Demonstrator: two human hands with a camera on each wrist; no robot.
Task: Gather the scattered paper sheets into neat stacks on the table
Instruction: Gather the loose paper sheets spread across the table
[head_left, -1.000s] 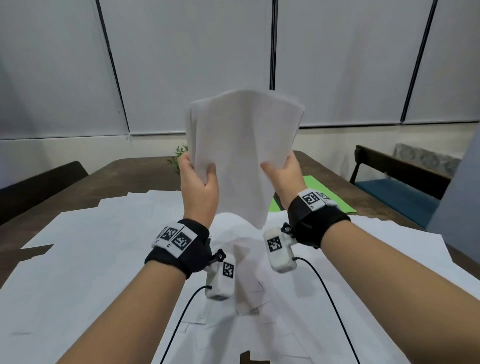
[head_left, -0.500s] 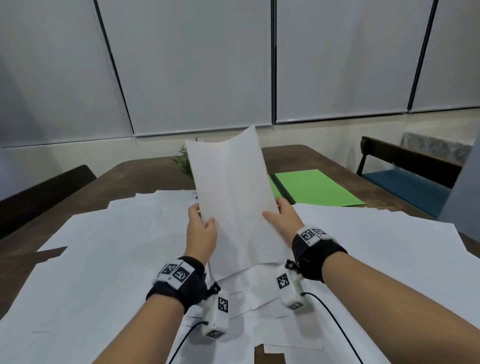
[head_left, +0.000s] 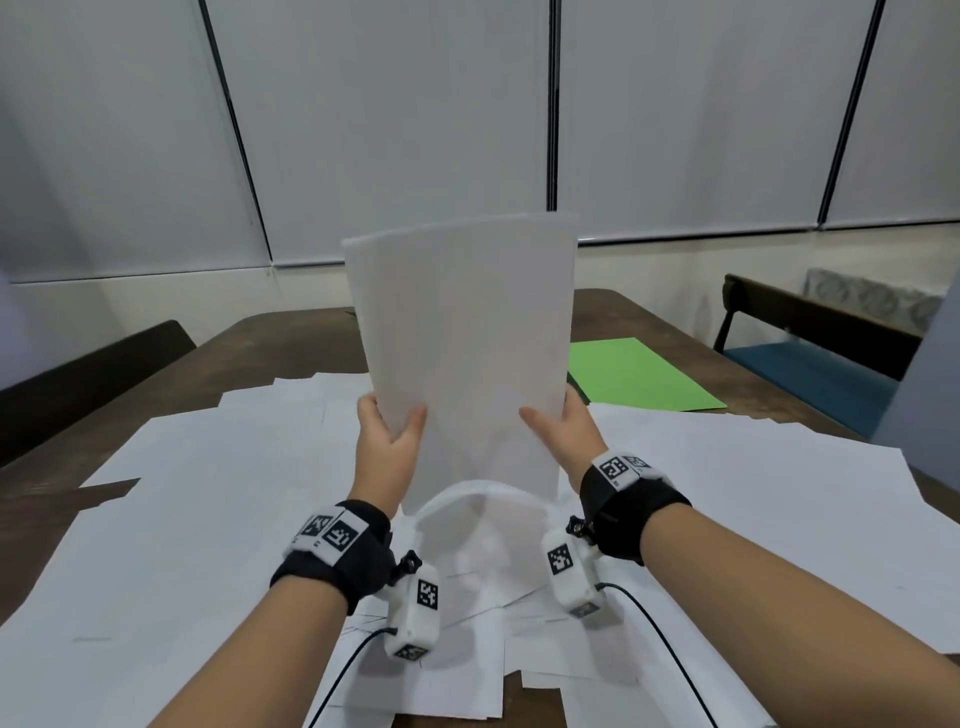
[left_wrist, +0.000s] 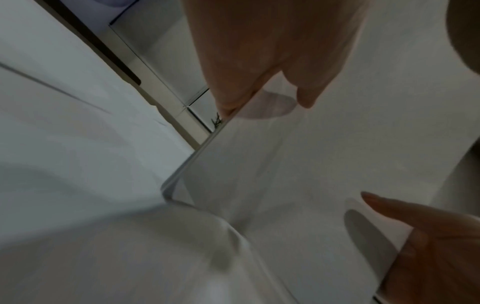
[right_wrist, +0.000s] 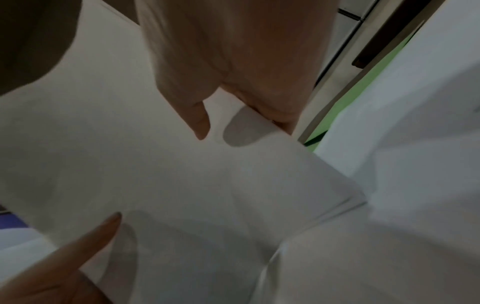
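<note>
A bundle of white sheets (head_left: 467, 353) stands upright on its lower edge in the middle of the table, its top bowed slightly. My left hand (head_left: 390, 436) grips its left edge, thumb on the near face and fingers behind. My right hand (head_left: 558, 428) grips the right edge the same way. The left wrist view shows the bundle (left_wrist: 311, 174) with its left edge squared between my thumb and fingers. The right wrist view shows the bundle (right_wrist: 182, 174) and my thumb lying on it. Many loose white sheets (head_left: 208, 509) cover the table around the bundle.
A green sheet (head_left: 636, 379) lies far right on the brown wooden table (head_left: 270, 338). A curled sheet (head_left: 483, 499) arches at the bundle's foot. A dark bench with a blue seat (head_left: 810, 358) stands right; another dark bench (head_left: 88, 369) stands left. Camera cables trail from both wrists.
Both hands brought the bundle down from the air onto the table. Its edges now line up more squarely, and it stands more upright than half a second ago.
</note>
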